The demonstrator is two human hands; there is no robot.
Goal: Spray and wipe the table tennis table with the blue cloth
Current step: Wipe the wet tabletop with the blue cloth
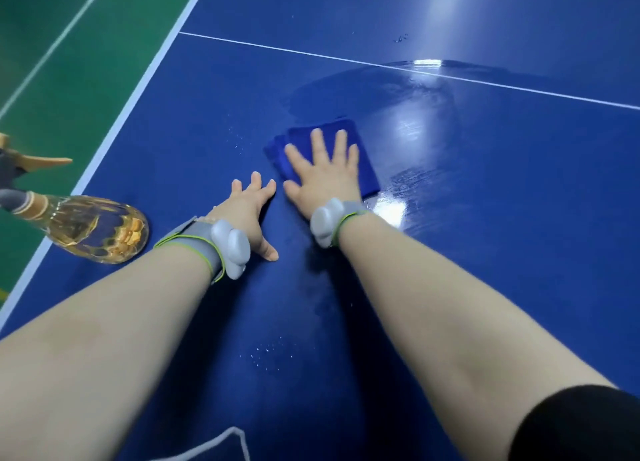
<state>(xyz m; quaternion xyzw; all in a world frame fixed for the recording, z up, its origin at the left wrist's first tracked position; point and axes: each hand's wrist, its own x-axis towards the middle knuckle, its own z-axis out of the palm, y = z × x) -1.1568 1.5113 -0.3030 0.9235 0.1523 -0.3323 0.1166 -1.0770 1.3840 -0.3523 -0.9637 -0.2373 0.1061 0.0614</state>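
Folded blue fabric cloth (367, 175): right hand (322, 180), fingers spread flat, presses it to wipe. Left hand (247, 214), nine o'clock, splayed empty, braces on glossy blue surface (502, 252).

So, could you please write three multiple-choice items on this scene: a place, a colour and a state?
1. Where is the clear spray bottle of yellowish liquid? A. Left of the left hand, by the table's edge. B. On the cloth. C. Beyond the white centre line.
2. What colour is the floor beside the blue table tennis table? A. Red. B. Green. C. Grey.
3. How does the right hand meet the folded blue cloth? A. It pinches a corner. B. It presses flat, fingers straight. C. It hovers above.
Answers: 1 A, it sits far left near the table's edge; 2 B, green shows past that edge; 3 B, its palm lies flat on the cloth.
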